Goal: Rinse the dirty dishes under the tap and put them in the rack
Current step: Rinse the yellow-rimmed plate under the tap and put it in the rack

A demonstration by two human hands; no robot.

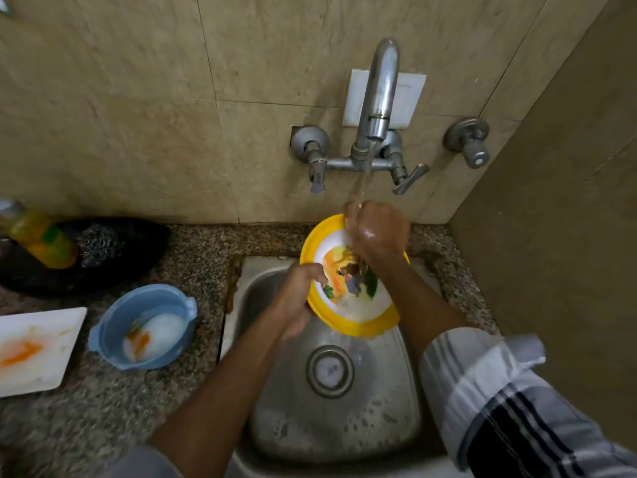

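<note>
Beige tiles back the steel sink point(331, 426), where a yellow-rimmed plate point(351, 319) tilts under the running tap point(377, 98). Left hand point(296, 305) grips its rim; right hand point(379, 232) rubs its face, fingers curled. Wet, light, probably slippery plastic: hold it at the rim.

**Non-task items, counter and wall**

Yellow liquid bottle point(39, 238) lies in a black tray point(138, 243) at counter's left rear, beside a steel scrubber point(100, 244). Granite counter point(103, 426), speckled. Beige tiled wall point(120, 115) with white plate point(410, 98). Separate wall valve point(470, 139) at right.
</note>
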